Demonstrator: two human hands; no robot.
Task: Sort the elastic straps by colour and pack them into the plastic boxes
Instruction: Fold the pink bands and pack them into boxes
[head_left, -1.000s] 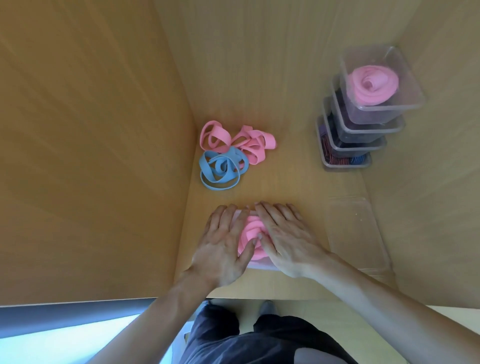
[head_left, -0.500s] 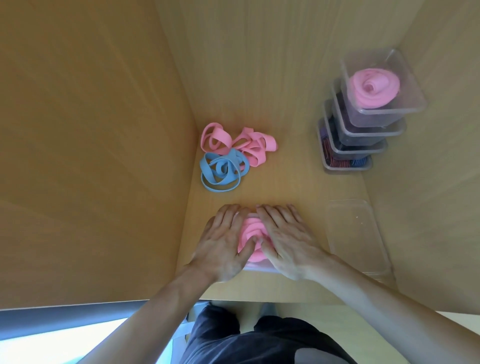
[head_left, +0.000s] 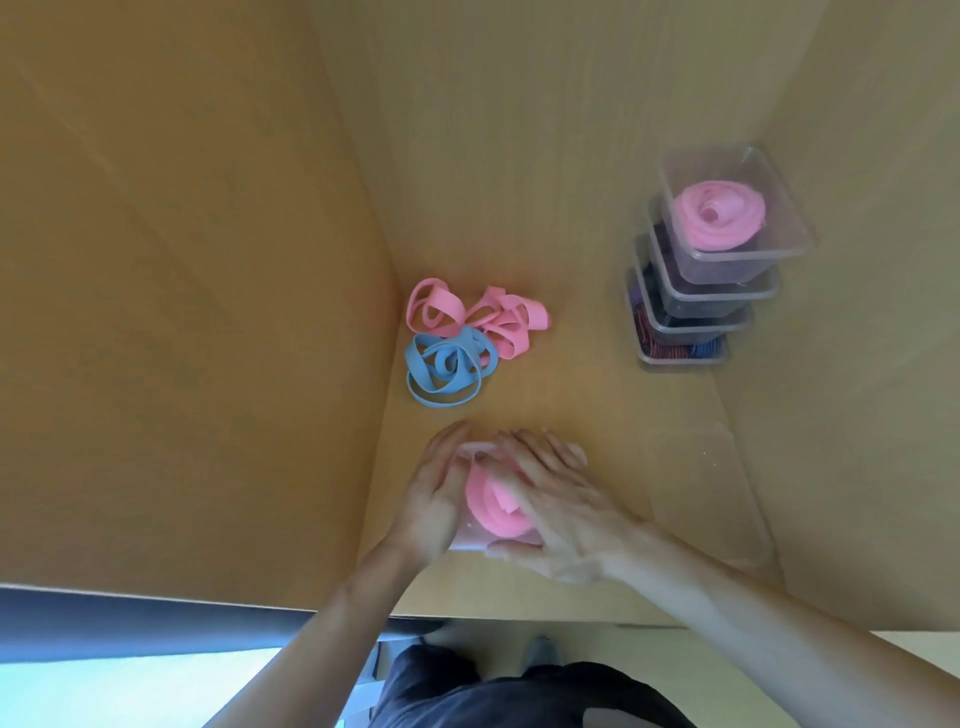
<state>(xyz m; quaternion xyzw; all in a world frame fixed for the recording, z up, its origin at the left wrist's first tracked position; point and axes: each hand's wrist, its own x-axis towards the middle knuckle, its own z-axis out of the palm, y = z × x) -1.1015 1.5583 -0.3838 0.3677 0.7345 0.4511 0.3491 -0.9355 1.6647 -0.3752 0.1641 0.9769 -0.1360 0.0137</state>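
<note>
Both our hands have shifted since a moment ago: they lay flat on top of the pink coil, and now they have turned onto their edges and cup the box from either side. We work inside a wooden shelf (head_left: 545, 405) with tall side walls. At its far right stands a stack of boxes (head_left: 701, 291), four clear tubs high; the top one holds a rolled pink strap (head_left: 719, 213), the lower ones darker straps we cannot make out well. A clear lid (head_left: 696, 493) lies flat on the shelf just right of our hands. Our right hand (head_left: 561, 509) presses its palm against the right side of the clear box (head_left: 470, 543), fingers spread along it, and our left hand (head_left: 434, 499) clasps the left side, so the box is clamped between them. Inside it sits the pink coil (head_left: 493, 504). Near the back left corner lie loose pink straps (head_left: 478, 317), touching a tangle of blue straps (head_left: 447, 369) just in front of them.
</note>
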